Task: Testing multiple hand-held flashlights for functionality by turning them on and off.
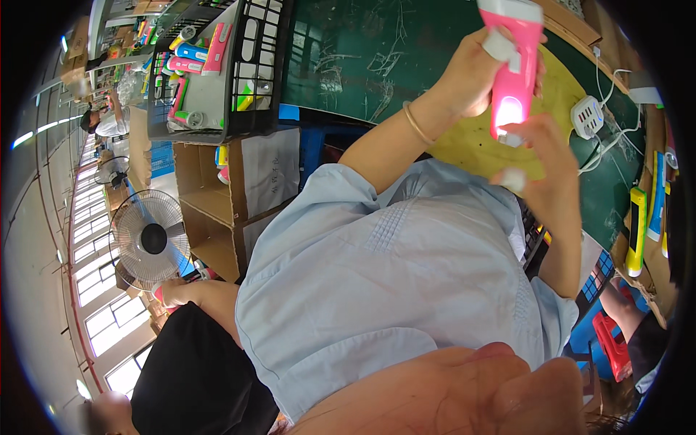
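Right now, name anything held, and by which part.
Left hand grips a long pink-and-white flashlight around its middle; contact by the blurred right hand is unclear.

Head-worn fisheye — close, looking down

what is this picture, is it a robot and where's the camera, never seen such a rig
There is no robot: these are a person's bare hands, with white wraps on some digits. The single picture comes from a head-worn wide fisheye camera looking down, so straight edges bend. The left hand holds a pink and white torch, glowing brightly near its lower end. The right hand is close to that end, blurred; I can't tell whether it touches. Below, the dark green table carries a yellow mat and a white charging block with cables. A black crate of colourful torches stands toward the left.
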A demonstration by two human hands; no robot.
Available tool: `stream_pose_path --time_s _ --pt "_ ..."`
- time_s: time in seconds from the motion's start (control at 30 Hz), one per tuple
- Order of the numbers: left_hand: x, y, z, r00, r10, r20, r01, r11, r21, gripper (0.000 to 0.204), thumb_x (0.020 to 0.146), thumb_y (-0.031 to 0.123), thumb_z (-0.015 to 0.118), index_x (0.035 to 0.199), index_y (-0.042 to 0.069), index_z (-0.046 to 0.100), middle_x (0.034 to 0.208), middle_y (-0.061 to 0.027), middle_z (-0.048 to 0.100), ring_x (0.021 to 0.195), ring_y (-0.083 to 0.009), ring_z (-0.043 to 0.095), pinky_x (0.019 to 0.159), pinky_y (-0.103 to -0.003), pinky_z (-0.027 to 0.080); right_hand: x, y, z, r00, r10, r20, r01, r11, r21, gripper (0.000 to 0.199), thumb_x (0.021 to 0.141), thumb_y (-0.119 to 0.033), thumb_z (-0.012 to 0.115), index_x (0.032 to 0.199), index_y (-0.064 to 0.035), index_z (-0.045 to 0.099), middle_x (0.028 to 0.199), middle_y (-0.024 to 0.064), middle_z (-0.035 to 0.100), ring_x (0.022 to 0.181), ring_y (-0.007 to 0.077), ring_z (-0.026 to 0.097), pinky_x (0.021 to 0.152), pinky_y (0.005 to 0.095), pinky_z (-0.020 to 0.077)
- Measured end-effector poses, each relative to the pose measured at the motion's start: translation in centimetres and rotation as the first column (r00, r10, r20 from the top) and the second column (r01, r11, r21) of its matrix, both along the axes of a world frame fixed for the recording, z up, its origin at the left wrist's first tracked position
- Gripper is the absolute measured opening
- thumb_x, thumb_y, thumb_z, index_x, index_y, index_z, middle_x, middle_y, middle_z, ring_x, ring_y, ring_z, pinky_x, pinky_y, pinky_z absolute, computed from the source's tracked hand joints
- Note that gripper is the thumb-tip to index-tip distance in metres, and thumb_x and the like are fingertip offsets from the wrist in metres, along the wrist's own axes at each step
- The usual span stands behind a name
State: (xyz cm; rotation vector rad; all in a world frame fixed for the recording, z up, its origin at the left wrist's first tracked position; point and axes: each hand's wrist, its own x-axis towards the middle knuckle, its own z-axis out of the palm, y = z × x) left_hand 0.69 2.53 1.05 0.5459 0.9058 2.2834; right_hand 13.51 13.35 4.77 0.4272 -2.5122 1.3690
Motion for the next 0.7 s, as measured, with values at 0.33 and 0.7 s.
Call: stream_pose_path --time_s 0.33,0.7 --pt "0.5 0.4 -0.5 0.888 -0.22 0.404 0.062 0.927 0.369 0.065 0.075 0.068 0.042 0.101 0.009 0.046 0.074 -0.0041 0.049 0.063 -0.0171 0.045 0.058 -0.03 0.041 -0.6 -2.8 -1.0 0.909 -0.196 -0.367 0.26 0.956 0.134 0.053 0.056 -0.006 0.067 0.107 -0.0017 0.052 0.078 0.0093 0.047 0.068 0.0254 0.049 0.058 0.0341 0.0415" --pt "0.1 -1.6 0.6 0.971 0.113 0.21 -0.109 0.994 -0.029 0.043 0.087 0.039 0.046 0.107 0.002 0.044 0.089 -0.0111 0.055 0.077 -0.0219 0.057 0.068 -0.039 0.05 -1.9 0.4 -5.0 0.943 -0.319 0.095 0.333 0.893 -0.302 0.021 0.088 -0.019 0.05 0.088 0.0012 0.052 0.07 0.0041 0.043 0.062 0.0116 0.039 0.055 0.0251 0.0338"
